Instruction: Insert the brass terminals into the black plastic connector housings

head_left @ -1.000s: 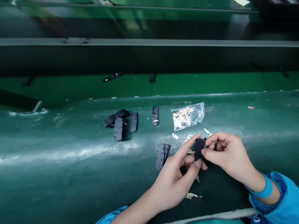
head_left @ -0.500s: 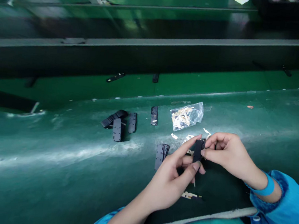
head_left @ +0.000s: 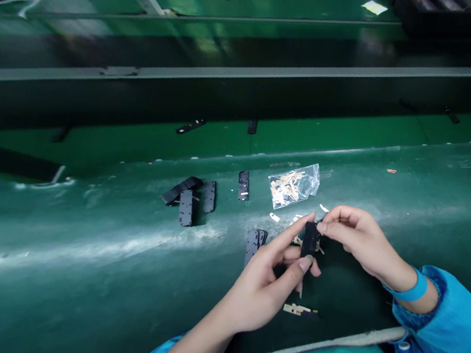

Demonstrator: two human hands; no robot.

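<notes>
Just below the clear plastic bag (head_left: 294, 186), and a little to its right, a small black plate (head_left: 309, 240) is held up in the left hand (head_left: 264, 279): it is gripped, with the index finger set at its upper end and the thumb pressed to its lower end. From the bag's lower right, the plate's top right corner is met by the right hand (head_left: 352, 232), fingers curled, thumb and index finger brought close together; whether anything small is pinched there cannot be told. A blue band (head_left: 414, 287) is worn on that wrist.

Pale strips are seen through the bag's film, packed in a jumble. Directly below the bag, more pale strips (head_left: 297, 241) are scattered, partly hidden by the hands, and one lone strip (head_left: 274, 217) is left close under its lower left corner. Farther below, a short row of pale pieces (head_left: 297, 309) is laid out.

To the bag's left, near it, one dark plate (head_left: 243, 186) with a white mark is set down; beyond that, a pile of dark plates (head_left: 186, 208) is heaped, one leaned against the rest. Below the bag and to its left, a fanned stack (head_left: 252, 242) is partly covered by the left hand. Well to the bag's right, an orange scrap (head_left: 391, 171) is spotted.
</notes>
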